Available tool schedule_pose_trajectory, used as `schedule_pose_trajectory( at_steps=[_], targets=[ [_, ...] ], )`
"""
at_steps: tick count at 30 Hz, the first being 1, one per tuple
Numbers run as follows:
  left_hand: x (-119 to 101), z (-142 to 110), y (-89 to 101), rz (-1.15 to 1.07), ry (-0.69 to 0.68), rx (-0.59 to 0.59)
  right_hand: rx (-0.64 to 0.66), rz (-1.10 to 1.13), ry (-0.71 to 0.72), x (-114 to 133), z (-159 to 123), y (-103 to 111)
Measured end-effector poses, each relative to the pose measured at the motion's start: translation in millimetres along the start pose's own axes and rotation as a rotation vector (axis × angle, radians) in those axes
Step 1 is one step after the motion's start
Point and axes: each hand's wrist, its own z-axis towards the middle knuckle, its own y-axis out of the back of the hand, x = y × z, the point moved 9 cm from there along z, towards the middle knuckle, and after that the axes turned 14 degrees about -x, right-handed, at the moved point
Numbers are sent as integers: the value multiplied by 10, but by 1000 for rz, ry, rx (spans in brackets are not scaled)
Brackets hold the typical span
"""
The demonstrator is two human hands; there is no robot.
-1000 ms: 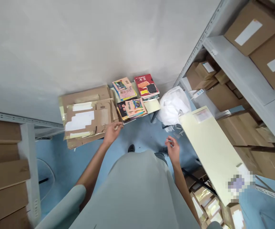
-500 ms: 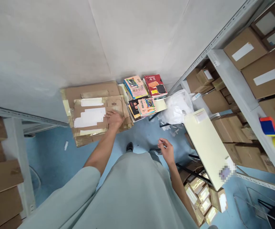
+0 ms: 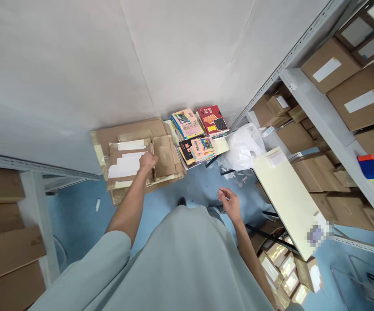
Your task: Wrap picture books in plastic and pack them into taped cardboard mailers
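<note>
My left hand is closed on the right edge of a flattened cardboard box with white paper labels and clear tape. That box lies on a stack of flattened cardboard against the wall. To the right of my fingers is another brown cardboard piece. My right hand hangs in the air over the floor, left of the cream table. Its fingers are loosely bent and apart, with nothing visible in them.
Stacks of books sit right of the cardboard, one topped by a red book. A white plastic bag lies by the cream table. Shelves with boxes stand right, more boxes left. Small boxes lie under the table.
My left hand has gone from lying flat on the cardboard to gripping its edge, shifting slightly left. More of the cardboard piece right of it shows. My right hand has stayed almost still.
</note>
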Motion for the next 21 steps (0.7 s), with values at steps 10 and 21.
schedule_pose_trajectory(
  at_steps=[10, 21],
  targets=[
    [81, -325, 1988, -64, -59, -325, 106, 136, 128, 356, 326, -502],
    [-1345, -932, 1452, -650, -64, 178, -18, 503, 67, 773, 1045, -72]
  ],
)
